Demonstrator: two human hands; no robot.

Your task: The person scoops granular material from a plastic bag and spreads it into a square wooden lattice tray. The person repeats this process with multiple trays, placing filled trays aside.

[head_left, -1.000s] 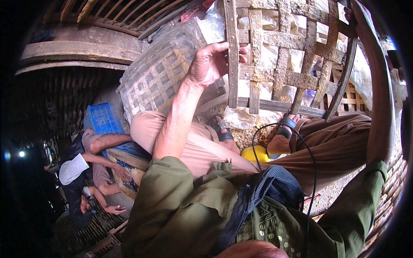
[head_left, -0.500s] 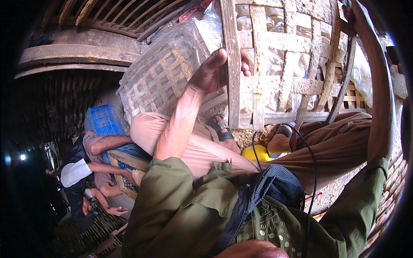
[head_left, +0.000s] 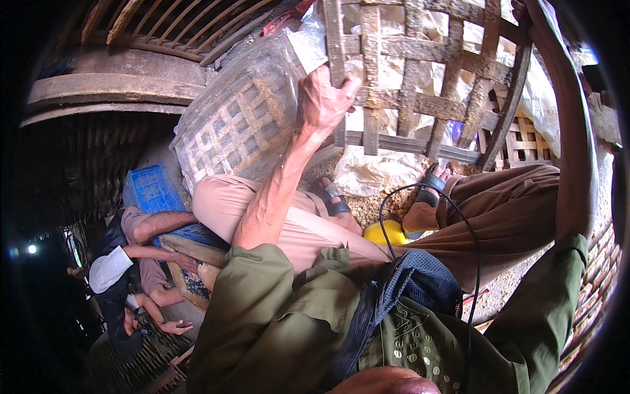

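In front of me stands a tilted woven bamboo tray [head_left: 407, 49], an open lattice of flat slats in a wooden frame. My left hand [head_left: 328, 98] is closed round its left frame bar, knuckles toward me. At the upper right my right hand [head_left: 527, 18], partly in shadow and at the picture's edge, grips the tray's curved right side. Crumpled clear plastic shows through the lattice. Below the tray's lower edge, a plastic sheet [head_left: 371, 172] lies on the crumb-strewn ground between my feet.
Left of the tray leans another lattice crate [head_left: 230, 121] covered in clear plastic. A yellow rounded object [head_left: 382, 233] lies by my right foot, and a black cable [head_left: 476, 230] loops over my lap. Farther left are a blue plastic crate [head_left: 154, 187] and a seated co-worker [head_left: 125, 282].
The tray has moved up and slightly left, baring the plastic sheet beneath it. My left hand has gone from thumb and fingers straddling the bar to a closed fist around it.
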